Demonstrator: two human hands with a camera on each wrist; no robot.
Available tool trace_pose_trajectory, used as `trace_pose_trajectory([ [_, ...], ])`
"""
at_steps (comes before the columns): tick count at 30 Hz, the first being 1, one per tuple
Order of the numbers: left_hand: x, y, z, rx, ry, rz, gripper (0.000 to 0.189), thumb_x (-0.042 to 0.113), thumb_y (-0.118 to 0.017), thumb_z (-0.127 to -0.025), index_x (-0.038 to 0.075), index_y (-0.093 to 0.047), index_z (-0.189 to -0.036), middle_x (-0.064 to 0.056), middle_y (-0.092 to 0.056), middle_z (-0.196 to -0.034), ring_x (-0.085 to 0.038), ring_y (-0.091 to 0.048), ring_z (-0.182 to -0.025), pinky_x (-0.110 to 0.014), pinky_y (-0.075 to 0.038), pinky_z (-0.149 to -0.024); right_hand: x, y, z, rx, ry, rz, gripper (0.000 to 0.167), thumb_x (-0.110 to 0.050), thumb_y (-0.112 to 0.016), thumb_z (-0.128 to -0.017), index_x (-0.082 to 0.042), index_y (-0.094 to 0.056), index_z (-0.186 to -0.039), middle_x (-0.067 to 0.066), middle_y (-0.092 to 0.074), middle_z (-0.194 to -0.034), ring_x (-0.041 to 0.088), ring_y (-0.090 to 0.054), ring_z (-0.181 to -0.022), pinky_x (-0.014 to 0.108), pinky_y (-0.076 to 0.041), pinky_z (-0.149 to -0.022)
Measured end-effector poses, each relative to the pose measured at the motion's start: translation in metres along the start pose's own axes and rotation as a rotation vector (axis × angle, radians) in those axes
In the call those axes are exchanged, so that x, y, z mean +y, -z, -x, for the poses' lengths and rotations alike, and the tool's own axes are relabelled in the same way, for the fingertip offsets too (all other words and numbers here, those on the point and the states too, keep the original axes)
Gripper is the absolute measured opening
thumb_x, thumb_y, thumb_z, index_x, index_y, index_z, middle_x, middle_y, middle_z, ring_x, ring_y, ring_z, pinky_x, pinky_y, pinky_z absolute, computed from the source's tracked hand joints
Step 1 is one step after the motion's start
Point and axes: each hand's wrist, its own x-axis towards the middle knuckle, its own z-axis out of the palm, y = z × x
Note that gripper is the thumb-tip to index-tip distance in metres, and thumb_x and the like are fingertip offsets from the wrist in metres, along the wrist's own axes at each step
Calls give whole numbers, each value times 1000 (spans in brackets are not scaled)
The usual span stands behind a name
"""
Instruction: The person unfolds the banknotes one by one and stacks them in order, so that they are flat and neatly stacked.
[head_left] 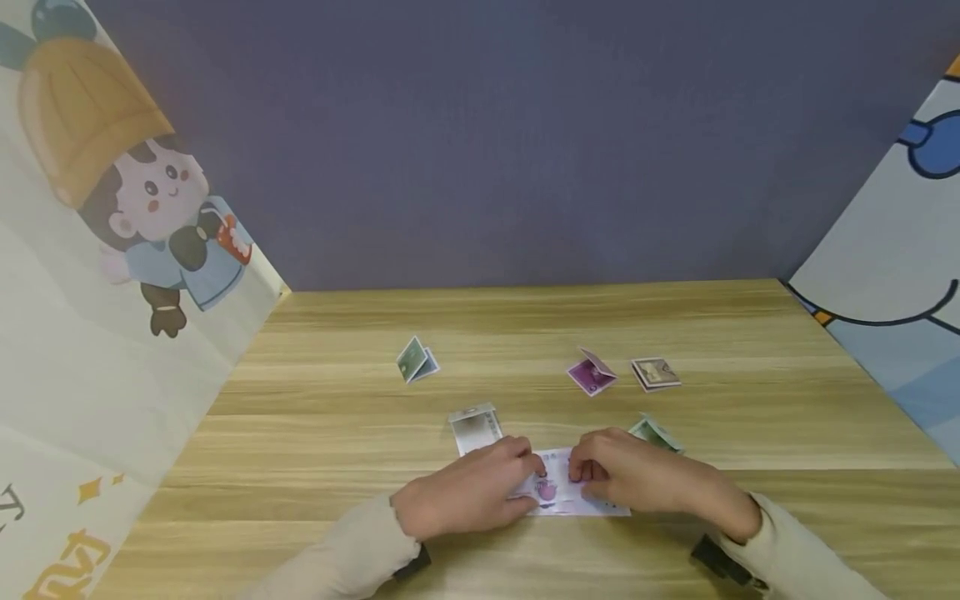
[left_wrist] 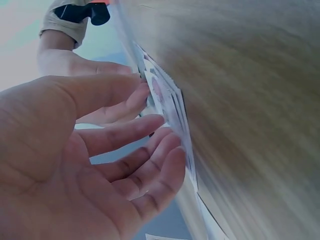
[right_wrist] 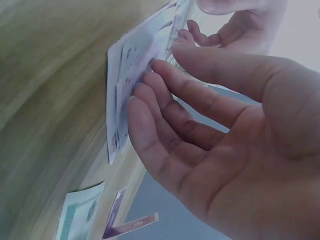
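A white and purple printed paper note [head_left: 557,504], looking like a banknote, lies flat near the table's front. Seen from the wrists, it forms a thin layered stack of paper [left_wrist: 176,107] [right_wrist: 116,80]. My left hand [head_left: 476,487] rests its fingertips on the left part, thumb nearer the front edge. On the right part, the fingertips of my right hand [head_left: 637,475] touch the paper, with the thumb apart from the fingers. A grey-brown note [head_left: 475,428] with a folded edge lies just behind my left hand. Behind my right hand, a green folded note [head_left: 657,432] is partly hidden.
Farther back on the wooden table [head_left: 337,467] stand a green folded note [head_left: 413,360] at left, a purple folded note [head_left: 592,372] and a brown folded note [head_left: 656,372] at right. A dark panel [head_left: 480,150] rises behind; printed panels flank both sides.
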Motion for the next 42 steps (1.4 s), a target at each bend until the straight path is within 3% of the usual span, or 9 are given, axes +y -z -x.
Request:
trace_pose_trajectory([
  [6,2,6,2,-14,-26,-13,23,26,-70,-93,11,-70,-111,2,-62,-104,-3,-53,-87,-14,-48,-76,0,4,3,13,7,1,10,-7,-74,-88,-15,-72,-94,-11,-64,-89,2,-54,-77,22,-50,-66],
  [11,-2,19,2,-21,-36,66,23,22,-67,-95,8,-71,-114,0,-67,-105,-4,-59,-91,-12,-49,-80,-2,15,7,72,23,23,11,-6,-70,-91,-15,-71,-96,-10,-67,-90,2,-58,-81,23,-52,-68],
  [17,-14,40,3,49,14,192,25,22,-65,-98,5,-69,-116,-4,-68,-110,-11,-62,-95,-17,-51,-81,-5,30,14,146,-3,43,9,-7,-67,-94,-15,-71,-95,-8,-66,-88,2,-59,-80,23,-53,-67],
  [23,-29,53,4,134,81,276,20,17,-63,-99,4,-69,-113,0,-68,-103,-6,-58,-86,-27,-55,-77,-7,43,22,210,-51,47,8,-11,-64,-97,-16,-70,-97,-9,-65,-87,3,-59,-77,23,-52,-64],
  [32,-53,52,3,252,130,314,9,12,-63,-98,10,-70,-103,2,-69,-94,-6,-58,-79,-23,-53,-68,3,55,34,280,-74,37,9,-14,-62,-99,-15,-71,-101,-12,-66,-88,8,-63,-80,24,-53,-65],
  [42,-74,49,-2,310,165,344,11,12,-61,-99,6,-71,-99,-5,-69,-89,-9,-57,-74,-23,-51,-64,26,67,43,395,-127,110,6,-11,-66,-96,-14,-71,-97,-8,-66,-84,4,-59,-76,23,-53,-64],
])
